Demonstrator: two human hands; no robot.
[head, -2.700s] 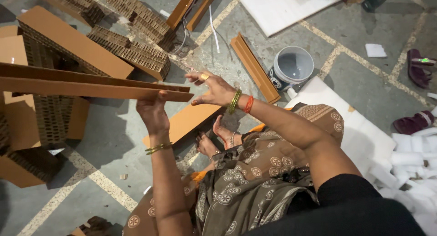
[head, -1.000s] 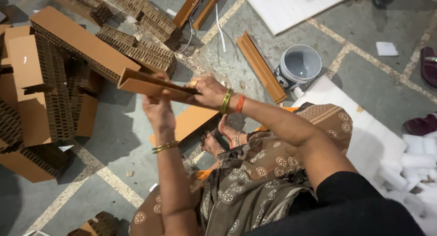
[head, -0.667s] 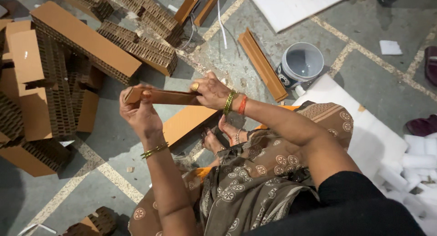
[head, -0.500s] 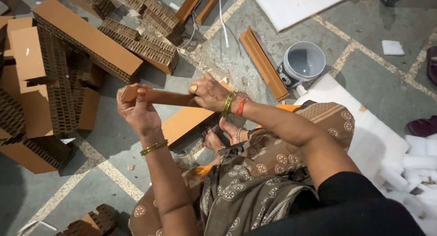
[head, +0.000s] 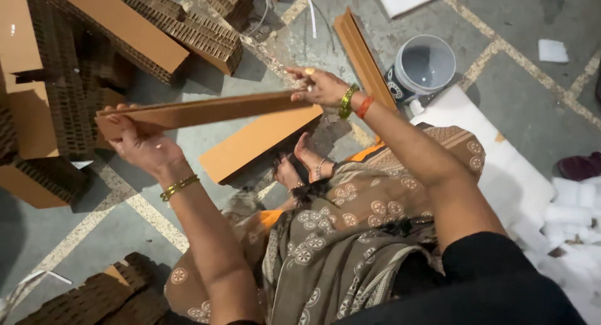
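I hold a long brown cardboard strip [head: 200, 111] level in front of me, above the floor. My left hand [head: 141, 143] grips its left end from below, a gold bangle on the wrist. My right hand [head: 316, 86] holds its right end with the fingers pinched on the edge, green and orange bangles on the wrist. Under the strip a flat orange-brown cardboard panel [head: 256, 140] lies on the floor near my bare feet [head: 307, 165].
Honeycomb cardboard blocks [head: 188, 30] and brown boxes [head: 37, 93] pile up at the left and top. A grey bucket [head: 426, 65] stands at upper right beside an angled cardboard strip [head: 360, 49]. White foam sheets [head: 519, 181] lie at the right. More honeycomb pieces [head: 94, 297] sit at lower left.
The strip, seen end-on and short between my hands, has turned broadside. My left hand has moved out to the left and my right hand out to the right, each at one end.
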